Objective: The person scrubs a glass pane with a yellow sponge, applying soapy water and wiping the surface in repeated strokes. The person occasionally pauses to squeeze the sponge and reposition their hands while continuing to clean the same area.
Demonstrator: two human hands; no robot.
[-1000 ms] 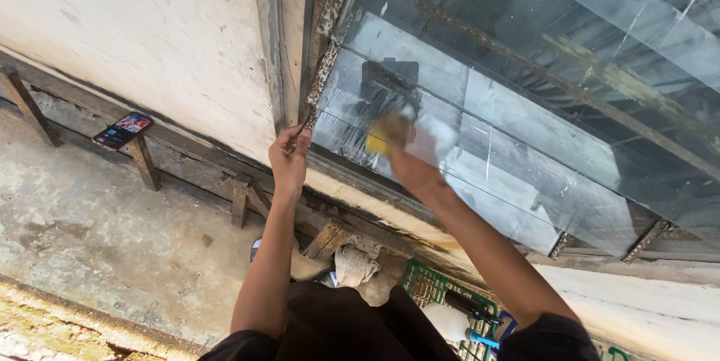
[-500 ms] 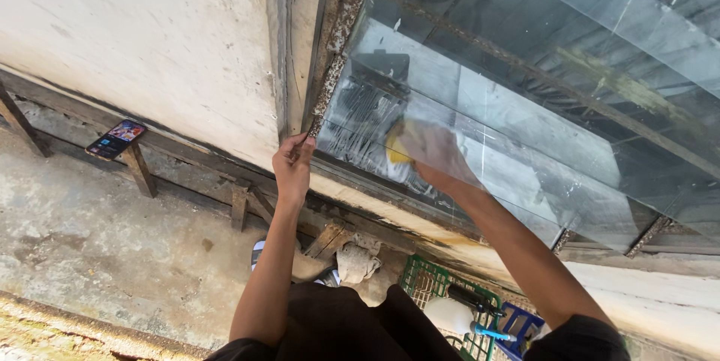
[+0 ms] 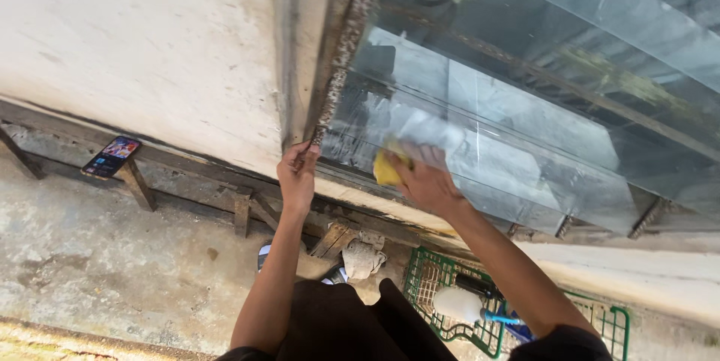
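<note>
1. Against the lower corner of a window pane [image 3: 525, 128], a yellow sponge [image 3: 388, 168] is pressed flat by the right hand [image 3: 427, 181], whose fingers are clamped around it from the right.
2. The sponge is seen at about nine o'clock from the right hand's palm, touching the glass just above the sill [image 3: 390, 207]; its long axis cannot be told, as most of it is covered by the fingers.
3. The left hand [image 3: 298, 173] is set at nine o'clock from the sponge, near it but apart, with its fingers closed together on the bottom of the rusted window frame [image 3: 341, 53]; nothing loose is held in it.
4. The right hand is the nearer one to the sponge, being on it; the pane's unwiped stretch extends from it toward two o'clock.
5. At six o'clock below the hands, a green wire basket [image 3: 420, 286] with a white bottle [image 3: 459, 305] is seen on the concrete floor [image 3: 90, 271].
6. At nine o'clock, well apart, a phone [image 3: 111, 157] is laid on a wooden ledge [image 3: 187, 162] along the pale wall [image 3: 135, 38].
</note>
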